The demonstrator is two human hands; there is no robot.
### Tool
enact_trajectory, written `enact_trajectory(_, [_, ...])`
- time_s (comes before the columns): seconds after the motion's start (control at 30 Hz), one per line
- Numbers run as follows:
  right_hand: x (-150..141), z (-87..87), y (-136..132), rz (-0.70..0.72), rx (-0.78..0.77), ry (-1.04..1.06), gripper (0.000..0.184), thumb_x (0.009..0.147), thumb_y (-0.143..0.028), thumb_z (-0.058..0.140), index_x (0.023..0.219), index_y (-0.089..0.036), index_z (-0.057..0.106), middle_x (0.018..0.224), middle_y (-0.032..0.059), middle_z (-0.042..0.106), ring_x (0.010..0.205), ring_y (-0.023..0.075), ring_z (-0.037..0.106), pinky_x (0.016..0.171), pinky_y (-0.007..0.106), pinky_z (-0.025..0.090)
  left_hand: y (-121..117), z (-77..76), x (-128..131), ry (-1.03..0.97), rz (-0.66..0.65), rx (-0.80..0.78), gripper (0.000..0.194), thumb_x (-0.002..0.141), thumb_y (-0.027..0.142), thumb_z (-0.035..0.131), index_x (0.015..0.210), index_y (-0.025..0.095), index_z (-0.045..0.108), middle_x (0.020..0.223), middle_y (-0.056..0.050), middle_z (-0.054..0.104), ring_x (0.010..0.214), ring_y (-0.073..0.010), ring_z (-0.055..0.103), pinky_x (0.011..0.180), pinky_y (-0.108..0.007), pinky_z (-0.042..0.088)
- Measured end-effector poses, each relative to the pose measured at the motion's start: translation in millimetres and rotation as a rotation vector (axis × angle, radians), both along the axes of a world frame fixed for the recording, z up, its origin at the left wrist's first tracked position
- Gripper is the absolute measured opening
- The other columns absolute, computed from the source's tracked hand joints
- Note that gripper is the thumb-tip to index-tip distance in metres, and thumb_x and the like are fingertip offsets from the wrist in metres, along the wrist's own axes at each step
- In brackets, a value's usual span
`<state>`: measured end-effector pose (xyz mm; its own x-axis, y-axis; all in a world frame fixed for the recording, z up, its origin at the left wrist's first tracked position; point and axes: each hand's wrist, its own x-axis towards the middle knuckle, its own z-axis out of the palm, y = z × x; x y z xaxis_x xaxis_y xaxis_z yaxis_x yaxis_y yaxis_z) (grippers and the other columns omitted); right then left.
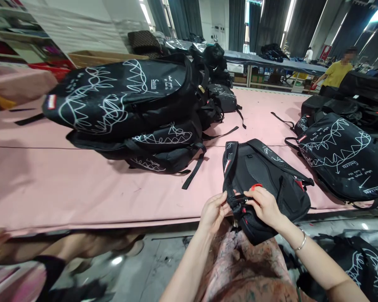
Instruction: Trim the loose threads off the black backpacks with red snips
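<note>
A black backpack (264, 167) lies with its strap side up at the table's front edge, its lower part hanging toward my lap. My left hand (213, 213) is closed on the backpack's edge, near the base of a shoulder strap. Close beside it, my right hand (266, 207) is closed around small thread snips (256, 186) with a red handle, only partly visible. Its fingertips are at the same black edge, between the two hands. What exactly the fingertips pinch there is too small to tell.
A stack of black backpacks with white scribbles (113, 96) stands left on the pink table (82, 193). Another printed backpack (343, 159) lies right, before a dark pile. A person in yellow (337, 73) stands behind. Another person's legs (91, 247) show lower left.
</note>
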<state>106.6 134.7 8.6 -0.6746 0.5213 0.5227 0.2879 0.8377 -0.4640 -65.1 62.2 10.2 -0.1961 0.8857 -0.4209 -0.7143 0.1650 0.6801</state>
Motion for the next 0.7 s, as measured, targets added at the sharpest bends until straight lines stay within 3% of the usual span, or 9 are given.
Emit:
enact_trajectory(0.2, [3,-5.1,1,-0.015,0.004,0.007,0.021,0.092,-0.022,0.044,0.097,-0.017,0.063,0.086,0.0083,0.061,0.086,0.0195,0.055,0.078,0.033,0.047,2,2.9,0,-0.02,-0.019,-0.004,0.022,0.08,0.018,0.055,0.095,0.004,0.062,0.091,-0.018,0.068,0.076,-0.0185,0.066,0.07,-0.029,0.055])
enact_trajectory(0.4, [7,-7.3,-7,-0.02,-0.002,0.007,0.022,0.091,-0.022,0.044,0.106,-0.016,0.059,0.092,0.0098,0.059,0.089,0.0204,0.054,0.077,0.033,0.047,5,6.1,1,-0.027,0.015,-0.025,0.019,0.082,0.015,0.05,0.091,0.005,0.063,0.092,-0.016,0.068,0.079,-0.0189,0.066,0.072,-0.028,0.055])
enact_trajectory(0.7, [6,0.9,-11,-0.03,-0.007,-0.016,0.022,0.091,-0.019,0.044,0.106,-0.014,0.059,0.094,0.0109,0.058,0.09,0.0215,0.054,0.078,0.033,0.047,5,9.5,6,-0.04,0.015,-0.022,0.019,0.084,0.015,0.049,0.091,0.005,0.063,0.09,-0.015,0.069,0.082,-0.0194,0.066,0.073,-0.027,0.055])
